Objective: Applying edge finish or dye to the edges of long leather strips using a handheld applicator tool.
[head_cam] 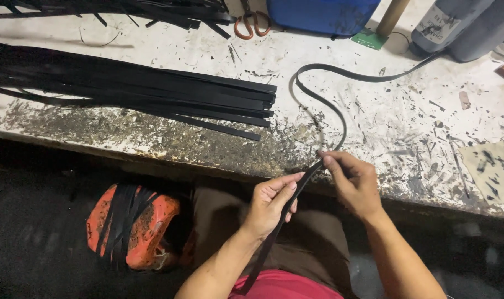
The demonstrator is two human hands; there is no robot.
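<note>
Both my hands pinch one black strip.
Left hand and right hand fingers press it; beyond them lies the stained white surface.

Bundle of cut black strips on stained workbench; orange-handled scissors, blue container, orange bucket below.

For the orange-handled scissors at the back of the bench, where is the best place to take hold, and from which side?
Probably by the orange handle loops, coming from the near side over the bench. The loops point toward the person and lie bare, while the blades run back under the black strips. Both hands, left hand and right hand, hold a long black strip.
</note>
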